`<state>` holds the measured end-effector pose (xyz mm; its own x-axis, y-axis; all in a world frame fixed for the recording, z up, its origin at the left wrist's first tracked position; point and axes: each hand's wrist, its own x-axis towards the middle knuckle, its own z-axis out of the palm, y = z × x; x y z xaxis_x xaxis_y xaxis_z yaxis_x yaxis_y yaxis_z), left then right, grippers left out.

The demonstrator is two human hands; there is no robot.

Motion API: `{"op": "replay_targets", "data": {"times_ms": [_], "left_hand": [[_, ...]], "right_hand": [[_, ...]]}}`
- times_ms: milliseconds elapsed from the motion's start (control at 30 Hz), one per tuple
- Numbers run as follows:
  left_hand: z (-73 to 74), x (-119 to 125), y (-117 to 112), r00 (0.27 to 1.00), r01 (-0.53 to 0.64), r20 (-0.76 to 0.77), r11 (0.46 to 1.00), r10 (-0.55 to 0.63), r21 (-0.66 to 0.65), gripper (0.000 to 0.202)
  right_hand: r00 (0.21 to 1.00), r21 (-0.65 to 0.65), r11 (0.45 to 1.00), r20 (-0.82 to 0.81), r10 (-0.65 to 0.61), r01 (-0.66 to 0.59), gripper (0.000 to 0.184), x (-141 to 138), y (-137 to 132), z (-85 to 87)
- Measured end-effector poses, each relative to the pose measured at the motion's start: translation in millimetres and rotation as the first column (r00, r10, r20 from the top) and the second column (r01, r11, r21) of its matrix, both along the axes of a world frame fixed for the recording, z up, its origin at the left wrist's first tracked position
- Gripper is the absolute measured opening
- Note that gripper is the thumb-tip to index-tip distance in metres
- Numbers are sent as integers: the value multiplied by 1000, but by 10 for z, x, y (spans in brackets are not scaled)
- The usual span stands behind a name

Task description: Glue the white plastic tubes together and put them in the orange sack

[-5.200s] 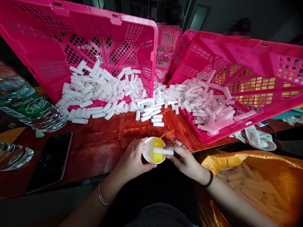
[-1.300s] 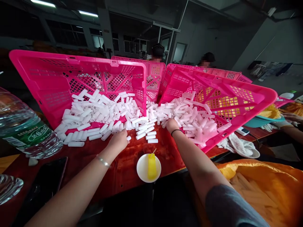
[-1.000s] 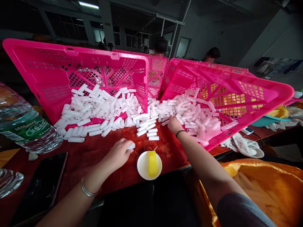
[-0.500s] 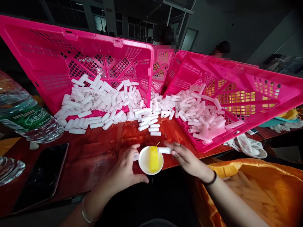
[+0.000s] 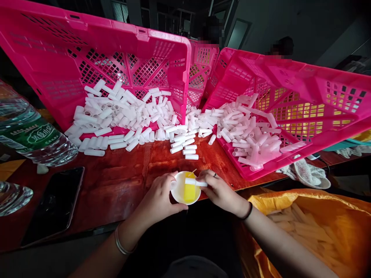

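Note:
A small white bowl (image 5: 177,191) stands at the table's front edge, with a yellow block (image 5: 189,193) and a thin stick (image 5: 193,172) in it. My left hand (image 5: 159,197) curls around the bowl's left side, its thumb at the front rim. The round end of a short white tube (image 5: 173,185) shows among its fingers. From the right, my right hand (image 5: 217,191) pinches another white tube (image 5: 190,181), which lies level over the yellow block. Whether this tube touches the block I cannot tell. Fingers partly cover it.
Two pink crates (image 5: 168,34) (image 5: 313,75) lie on their sides, spilling many white tubes (image 5: 116,112) onto the red-brown table (image 5: 121,177). At left are a water bottle (image 5: 37,135) and a phone (image 5: 55,204). An orange sack (image 5: 342,208) of pale strips stands lower right.
My right hand has moved left, bringing its tube over the yellow block. My left hand has closed in around the bowl, thumb now at its front rim. The view has shifted slightly.

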<state>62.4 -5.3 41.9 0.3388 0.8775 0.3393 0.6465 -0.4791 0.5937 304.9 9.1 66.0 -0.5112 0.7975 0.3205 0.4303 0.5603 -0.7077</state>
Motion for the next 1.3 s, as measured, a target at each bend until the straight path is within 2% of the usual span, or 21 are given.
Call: {"op": "replay_targets", "data": {"times_ms": [100,167,233,300,367,433,467,533,600,633,700,767,800,833,900,967,1033,1133,1167,1200,1300], "left_hand": [[13,3,-6,1000,22,-16,1000,-22,13,81],[26,4,-8,999,38,-18,999,-37,19,79],[34,4,-6,999,43,-13,999,-43,24,75],[34,6,-3,999,40,-7,999,-40,24,73],[27,6,0,999,32,-4,999,-32,21,74],[17,2,0,1000,29,-4,999,-29,13,77],[12,-2,-1,1000,31,-1,999,-31,8,79],[4,-10,-5,999,33,13,999,-33,2,80],[-5,-15,-9,999,29,27,1000,-29,-5,80],[-9,-16,-10,999,26,31,1000,-25,-10,80],[-16,-15,-10,999,20,34,1000,-19,-24,79],[-19,-11,-7,999,25,35,999,-24,-24,75],[-18,-9,-6,999,30,36,999,-29,-18,72],[-16,-7,-5,999,36,34,999,-36,-11,70],[-8,-5,-5,999,43,28,999,-43,3,68],[2,-5,-7,999,44,18,999,-44,5,67],[10,-6,-9,999,43,9,999,-43,-2,67],[17,-7,-7,999,48,1,999,-48,1,68],[17,-8,-6,999,53,-1,999,-53,5,68],[17,-8,-4,998,57,-3,998,-57,9,68],[13,-11,0,998,57,1,998,-57,15,66]], "right_hand": [[992,-231,968,-55,-111,96,21,-33,-10,26],[992,-166,978,-5,-128,125,19,-47,-33,33],[998,-14,999,38,-49,50,15,-53,-65,41],[999,28,999,21,30,-30,14,-59,-100,51],[999,-118,993,-48,8,-13,15,-69,-132,60],[992,-300,952,-85,-94,65,19,-80,-166,67],[988,-327,940,-77,-132,100,19,-81,-183,69],[992,-218,970,-42,-121,109,16,-73,-218,69],[999,-49,998,-23,-48,46,12,-57,-248,63],[999,-27,999,-41,-23,21,11,-50,-260,57],[991,-154,988,-125,-44,25,14,-48,-281,42],[976,-345,936,-170,-136,70,19,-59,-302,27],[972,-381,920,-163,-169,96,20,-66,-313,21],[973,-355,927,-143,-180,119,19,-73,-325,16],[986,-167,979,-93,-136,120,15,-83,-346,12],[996,-3,998,-60,-62,62,16,-93,-361,9],[994,-32,997,-82,-67,65,15,-108,-369,6],[971,-270,947,-117,-210,172,17,-133,-375,0],[966,-290,937,-107,-235,196,16,-136,-377,0],[969,-255,946,-92,-231,202,15,-136,-379,0],[991,13,993,-64,-114,115,13,-128,-383,-3]]}}
